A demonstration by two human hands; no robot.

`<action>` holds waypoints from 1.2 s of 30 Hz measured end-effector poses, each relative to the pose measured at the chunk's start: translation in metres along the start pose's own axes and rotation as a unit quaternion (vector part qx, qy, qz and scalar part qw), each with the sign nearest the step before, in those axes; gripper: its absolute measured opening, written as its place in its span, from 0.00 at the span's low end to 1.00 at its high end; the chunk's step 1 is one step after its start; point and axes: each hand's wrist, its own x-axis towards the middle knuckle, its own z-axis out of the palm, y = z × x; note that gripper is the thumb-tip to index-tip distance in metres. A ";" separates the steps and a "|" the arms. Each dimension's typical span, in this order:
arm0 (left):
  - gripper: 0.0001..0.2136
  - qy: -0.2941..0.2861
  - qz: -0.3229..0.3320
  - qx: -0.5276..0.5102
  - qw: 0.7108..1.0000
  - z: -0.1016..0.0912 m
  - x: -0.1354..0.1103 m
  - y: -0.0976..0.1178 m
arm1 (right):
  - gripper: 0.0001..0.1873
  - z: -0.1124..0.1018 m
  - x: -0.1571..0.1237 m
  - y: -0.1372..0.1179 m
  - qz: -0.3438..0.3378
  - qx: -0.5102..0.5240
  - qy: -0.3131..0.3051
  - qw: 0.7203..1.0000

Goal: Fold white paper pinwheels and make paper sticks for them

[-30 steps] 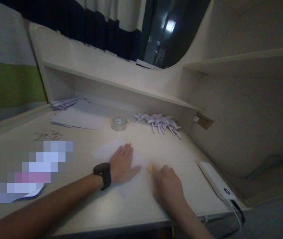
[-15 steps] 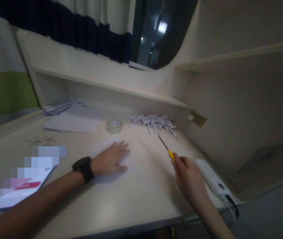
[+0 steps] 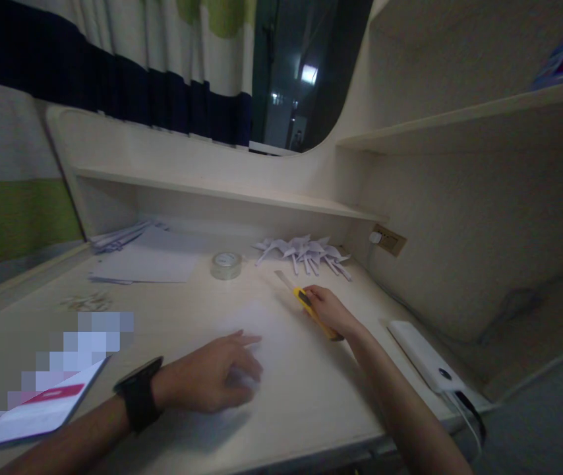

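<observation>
My right hand (image 3: 328,309) grips a yellow utility knife (image 3: 311,307) whose long blade points up and left over the desk. Wearing a black watch (image 3: 139,396), my left hand (image 3: 212,375) is near the front middle of the desk, its fingers apart and slightly bent, with nothing in them. A faint white sheet of paper (image 3: 249,320) seems to lie just beyond its fingertips; the edges are hard to make out. Behind the blade, several folded paper pinwheels (image 3: 306,251) with rolled paper sticks lie against the back. A clear roll of tape (image 3: 226,266) rests to their left.
White paper sheets (image 3: 146,257) are stacked at the back left, with small scraps (image 3: 86,302) before them. A lit tablet or phone (image 3: 39,409), partly blurred out, lies front left. At right are a white power bank (image 3: 422,356) with cables and a wall socket (image 3: 389,239).
My left hand has come back toward the front edge and its fingers have bent. My right hand has moved left and farther in with the knife. The view has tilted up slightly.
</observation>
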 end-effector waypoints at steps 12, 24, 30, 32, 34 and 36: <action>0.25 0.016 -0.030 0.064 0.997 0.018 -0.003 -0.040 | 0.13 -0.033 -0.044 0.011 -0.088 -0.109 -0.079 0.987; 0.29 0.092 -0.106 0.134 0.981 0.042 0.024 -0.047 | 0.09 -0.020 -0.080 0.002 -0.068 -0.236 -0.046 0.968; 0.34 0.114 -0.136 0.153 0.972 0.039 0.022 -0.045 | 0.11 -0.020 -0.084 0.001 -0.063 -0.198 -0.052 0.977; 0.36 0.114 -0.157 0.153 0.969 0.038 0.023 -0.044 | 0.11 -0.020 -0.085 0.002 -0.077 -0.179 -0.043 0.980; 0.38 0.108 -0.158 0.145 0.971 0.036 0.024 -0.045 | 0.11 -0.021 -0.086 0.003 -0.089 -0.159 -0.038 0.982; 0.39 0.108 -0.150 0.132 0.974 0.033 0.024 -0.045 | 0.12 -0.021 -0.087 0.003 -0.094 -0.140 -0.035 0.985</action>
